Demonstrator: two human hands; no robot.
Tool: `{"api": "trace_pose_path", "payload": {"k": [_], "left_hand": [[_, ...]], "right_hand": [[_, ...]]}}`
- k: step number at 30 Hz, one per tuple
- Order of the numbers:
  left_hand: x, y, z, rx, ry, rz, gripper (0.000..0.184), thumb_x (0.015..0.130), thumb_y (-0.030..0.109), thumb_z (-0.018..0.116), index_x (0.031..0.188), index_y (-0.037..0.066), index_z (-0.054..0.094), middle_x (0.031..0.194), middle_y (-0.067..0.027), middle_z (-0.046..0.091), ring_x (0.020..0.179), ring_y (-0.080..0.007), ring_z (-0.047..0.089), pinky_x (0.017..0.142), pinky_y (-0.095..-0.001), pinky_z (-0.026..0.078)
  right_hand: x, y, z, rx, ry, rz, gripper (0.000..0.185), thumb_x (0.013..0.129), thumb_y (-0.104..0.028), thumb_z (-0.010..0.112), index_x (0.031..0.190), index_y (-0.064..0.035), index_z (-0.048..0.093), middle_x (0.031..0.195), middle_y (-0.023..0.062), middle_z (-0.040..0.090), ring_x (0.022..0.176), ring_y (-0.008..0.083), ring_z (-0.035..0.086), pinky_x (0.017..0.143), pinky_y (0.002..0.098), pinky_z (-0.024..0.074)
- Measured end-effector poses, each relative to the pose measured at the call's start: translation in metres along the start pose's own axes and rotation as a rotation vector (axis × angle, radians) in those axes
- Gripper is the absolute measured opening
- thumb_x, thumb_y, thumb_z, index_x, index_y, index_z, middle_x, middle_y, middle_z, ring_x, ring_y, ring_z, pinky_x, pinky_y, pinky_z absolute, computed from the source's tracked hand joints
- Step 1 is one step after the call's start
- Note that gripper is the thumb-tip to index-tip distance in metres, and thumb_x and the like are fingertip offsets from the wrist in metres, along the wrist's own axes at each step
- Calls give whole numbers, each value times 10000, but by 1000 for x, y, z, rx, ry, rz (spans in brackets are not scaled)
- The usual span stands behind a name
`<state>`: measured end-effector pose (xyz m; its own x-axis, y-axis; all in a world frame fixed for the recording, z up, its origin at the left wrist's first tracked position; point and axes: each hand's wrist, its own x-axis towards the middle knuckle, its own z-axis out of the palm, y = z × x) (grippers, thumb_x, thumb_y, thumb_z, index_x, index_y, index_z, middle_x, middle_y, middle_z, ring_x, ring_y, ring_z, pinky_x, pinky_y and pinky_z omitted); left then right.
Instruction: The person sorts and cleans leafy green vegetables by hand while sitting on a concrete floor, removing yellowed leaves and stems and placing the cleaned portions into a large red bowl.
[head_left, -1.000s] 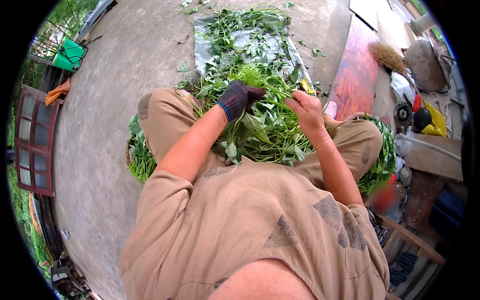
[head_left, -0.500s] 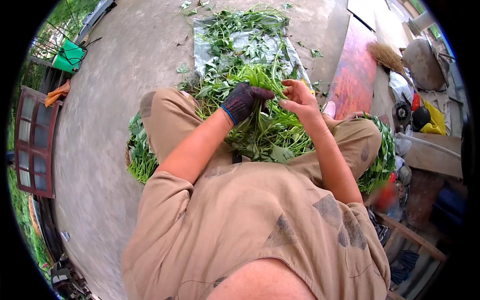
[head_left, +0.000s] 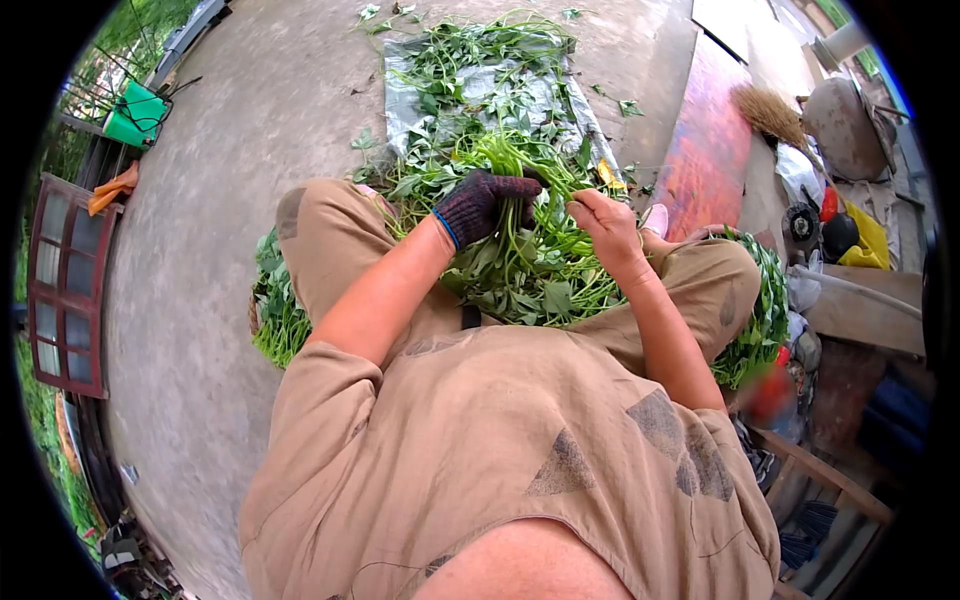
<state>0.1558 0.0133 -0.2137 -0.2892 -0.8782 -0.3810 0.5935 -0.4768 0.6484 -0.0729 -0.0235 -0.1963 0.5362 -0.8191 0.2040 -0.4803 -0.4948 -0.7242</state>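
Note:
My left hand (head_left: 483, 207), in a dark knitted glove with a blue cuff, is wrapped round a bunch of green stems (head_left: 510, 160). Leaves hang from the bunch below the fist, over my lap. Just to the right, my bare right hand (head_left: 606, 222) has thumb and fingers pinched together by the stem ends; what lies between them is too small to make out. Beneath both hands a loose heap of leafy stems (head_left: 560, 285) fills the space between my crossed legs. More greens lie on a grey plastic sheet (head_left: 400, 90) beyond.
Greens (head_left: 280, 325) stand at my left knee and more greens (head_left: 755, 340) at my right. A reddish board (head_left: 705, 140), a straw broom (head_left: 770, 112) and a yellow bag (head_left: 868, 240) lie to the right. A green bin (head_left: 137, 113) and a framed window panel (head_left: 70, 285) are at the left.
The bunch in my left hand has come upright, leaves hanging down. My right hand opened away from the stems, then closed again beside them.

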Motion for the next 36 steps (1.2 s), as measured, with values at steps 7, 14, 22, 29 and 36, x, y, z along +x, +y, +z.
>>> {"api": "trace_pose_path", "payload": {"k": [7,14,22,29,36], "left_hand": [[2,-11,4,200,-7,47,223,753,44,702,961,-35,686,860,-116,692,779,-214,674,799,-327,542],[-1,-8,-13,-28,-35,-39,73,710,-8,668,746,-72,663,767,-203,640,605,-323,653,600,-466,576],[-5,-9,-3,82,-93,-44,213,860,160,638,894,-49,662,599,-64,517,467,-187,505,543,-396,531],[-13,-3,2,67,-156,7,232,845,166,634,948,-42,641,562,-71,500,449,-190,470,487,-372,485],[-22,0,8,55,-133,-19,264,807,170,629,969,-38,620,566,-85,496,440,-195,442,472,-371,457]], "right_hand": [[4,-6,12,-204,83,-177,167,856,-255,644,887,-93,618,780,96,637,708,298,623,624,408,466],[13,9,-13,-404,8,-313,200,867,-265,635,946,-82,619,887,70,592,860,278,588,752,396,451],[14,39,-12,-403,-21,-264,211,897,-310,596,993,-124,614,884,50,604,856,268,598,733,393,425],[10,35,-16,-218,-107,-176,244,898,-317,600,1006,-99,613,902,84,607,852,302,599,728,400,442],[-2,28,-6,-140,-199,-94,223,915,-235,583,1030,-45,560,900,130,572,833,330,596,747,388,463]]}}
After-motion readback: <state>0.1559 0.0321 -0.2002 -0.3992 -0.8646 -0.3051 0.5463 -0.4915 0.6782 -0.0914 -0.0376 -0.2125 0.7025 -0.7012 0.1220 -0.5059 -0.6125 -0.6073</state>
